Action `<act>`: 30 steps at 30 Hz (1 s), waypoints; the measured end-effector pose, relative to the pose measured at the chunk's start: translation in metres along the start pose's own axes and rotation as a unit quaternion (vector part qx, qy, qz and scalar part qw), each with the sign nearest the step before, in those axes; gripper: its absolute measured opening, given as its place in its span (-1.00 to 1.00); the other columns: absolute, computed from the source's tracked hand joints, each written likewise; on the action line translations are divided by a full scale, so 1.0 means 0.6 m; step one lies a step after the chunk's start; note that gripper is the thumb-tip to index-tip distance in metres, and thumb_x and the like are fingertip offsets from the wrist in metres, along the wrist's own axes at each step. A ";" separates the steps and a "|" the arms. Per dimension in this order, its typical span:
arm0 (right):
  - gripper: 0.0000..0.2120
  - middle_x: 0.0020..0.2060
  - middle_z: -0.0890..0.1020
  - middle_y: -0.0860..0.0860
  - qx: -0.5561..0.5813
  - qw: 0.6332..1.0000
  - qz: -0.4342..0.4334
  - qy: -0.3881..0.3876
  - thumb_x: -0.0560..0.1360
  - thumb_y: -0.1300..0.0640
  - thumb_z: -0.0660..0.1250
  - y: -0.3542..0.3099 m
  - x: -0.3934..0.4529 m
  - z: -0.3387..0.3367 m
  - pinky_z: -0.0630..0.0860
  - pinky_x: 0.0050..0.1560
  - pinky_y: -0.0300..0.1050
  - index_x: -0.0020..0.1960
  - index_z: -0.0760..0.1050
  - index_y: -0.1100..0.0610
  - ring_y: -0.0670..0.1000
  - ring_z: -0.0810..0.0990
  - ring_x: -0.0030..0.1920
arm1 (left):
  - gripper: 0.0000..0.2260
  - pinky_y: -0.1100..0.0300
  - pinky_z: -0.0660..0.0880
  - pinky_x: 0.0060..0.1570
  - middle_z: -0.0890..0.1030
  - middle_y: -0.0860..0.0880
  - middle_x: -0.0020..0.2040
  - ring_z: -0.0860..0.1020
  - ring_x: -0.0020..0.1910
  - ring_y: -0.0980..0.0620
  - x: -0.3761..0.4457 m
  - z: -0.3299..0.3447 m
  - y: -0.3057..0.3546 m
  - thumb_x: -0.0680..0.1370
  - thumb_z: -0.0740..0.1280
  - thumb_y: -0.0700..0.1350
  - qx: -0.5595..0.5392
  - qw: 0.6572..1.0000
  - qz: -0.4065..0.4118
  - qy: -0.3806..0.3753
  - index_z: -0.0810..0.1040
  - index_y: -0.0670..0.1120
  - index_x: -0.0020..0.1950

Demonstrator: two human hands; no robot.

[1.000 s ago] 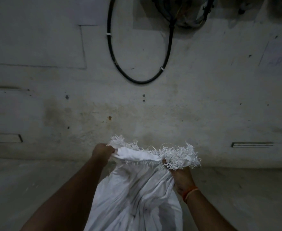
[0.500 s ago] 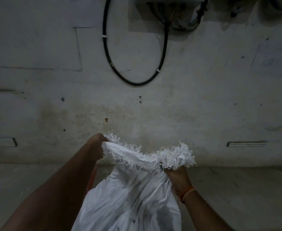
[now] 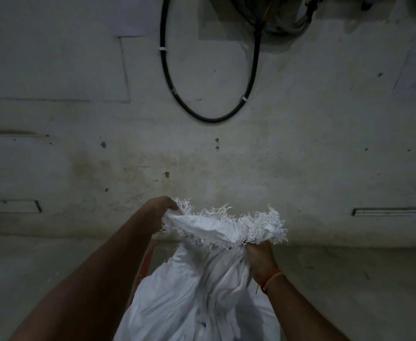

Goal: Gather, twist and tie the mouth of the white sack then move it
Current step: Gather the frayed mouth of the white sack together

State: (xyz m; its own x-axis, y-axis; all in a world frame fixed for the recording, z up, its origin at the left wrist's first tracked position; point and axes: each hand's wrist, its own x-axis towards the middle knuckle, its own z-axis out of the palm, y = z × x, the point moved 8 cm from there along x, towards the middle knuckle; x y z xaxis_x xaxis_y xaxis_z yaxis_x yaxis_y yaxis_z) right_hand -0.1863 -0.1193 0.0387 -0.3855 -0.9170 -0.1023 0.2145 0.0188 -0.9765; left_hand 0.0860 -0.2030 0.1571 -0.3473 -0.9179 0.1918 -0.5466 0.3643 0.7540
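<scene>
A white woven sack (image 3: 202, 291) stands in front of me at the bottom centre, its cloth creased into folds. Its frayed mouth (image 3: 226, 225) is bunched up across the top. My left hand (image 3: 161, 209) grips the left end of the mouth, fingers closed over the fringe. My right hand (image 3: 259, 258), with an orange thread at the wrist, clutches the gathered cloth just under the right end of the mouth. The sack's base is out of view.
A stained concrete wall (image 3: 300, 143) rises close behind the sack, with a black cable loop (image 3: 203, 119) hanging on it. A concrete floor (image 3: 349, 279) spreads left and right. Something red (image 3: 146, 262) shows between my left forearm and the sack.
My left hand has lifted and pulled the left end of the mouth up and outward. The right hand keeps its hold on the right side, and the mouth is more bunched.
</scene>
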 end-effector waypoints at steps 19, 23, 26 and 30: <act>-0.83 -0.10 0.75 0.17 -0.048 0.991 -0.087 -0.085 0.36 0.44 0.49 -0.049 0.008 0.126 0.62 -0.08 -0.06 -0.05 0.67 0.34 0.07 0.71 -0.12 | -0.72 -0.02 0.55 0.01 0.61 -0.29 -0.11 0.62 -0.14 -0.22 0.081 0.019 -0.047 0.54 0.43 -0.09 -0.333 0.902 -0.242 0.132 0.60 -0.33 0.00; -0.84 -0.34 0.59 -0.02 -0.132 0.990 -0.021 -0.036 0.44 0.34 0.41 -0.037 0.030 0.127 0.45 -0.15 -0.14 -0.26 0.54 0.13 -0.10 0.56 -0.29 | -0.75 0.06 0.52 -0.16 0.61 -0.25 -0.19 0.59 -0.29 -0.14 0.086 0.021 -0.049 0.55 0.42 -0.11 -0.334 0.904 -0.232 0.133 0.61 -0.32 -0.02; -0.88 -0.01 0.62 0.17 -0.159 0.985 0.015 -0.064 0.54 0.29 0.32 -0.012 0.031 0.128 0.51 -0.06 -0.29 0.07 0.53 0.24 -0.12 0.67 -0.06 | -0.73 0.09 0.50 -0.22 0.59 -0.20 -0.24 0.57 -0.30 -0.12 0.090 0.011 -0.056 0.54 0.44 -0.07 -0.326 0.904 -0.238 0.139 0.60 -0.30 -0.01; -0.59 -0.06 0.68 0.09 0.019 0.999 -0.026 -0.038 0.50 0.54 0.17 -0.004 0.036 0.136 0.57 -0.23 -0.41 0.32 0.46 0.39 -0.23 0.69 -0.26 | -0.68 0.02 0.53 -0.14 0.61 -0.22 -0.20 0.60 -0.20 -0.16 0.099 0.012 -0.060 0.51 0.47 -0.02 -0.300 0.917 -0.236 0.120 0.64 -0.29 -0.02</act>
State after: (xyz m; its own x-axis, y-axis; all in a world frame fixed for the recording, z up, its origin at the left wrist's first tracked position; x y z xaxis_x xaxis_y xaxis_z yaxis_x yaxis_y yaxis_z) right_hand -0.1220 -0.1719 0.0540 -0.3283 -0.9439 -0.0357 0.2295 -0.0431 -0.9724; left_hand 0.0796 -0.2695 0.1370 0.0364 -0.9854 -0.1662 -0.0510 -0.1679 0.9845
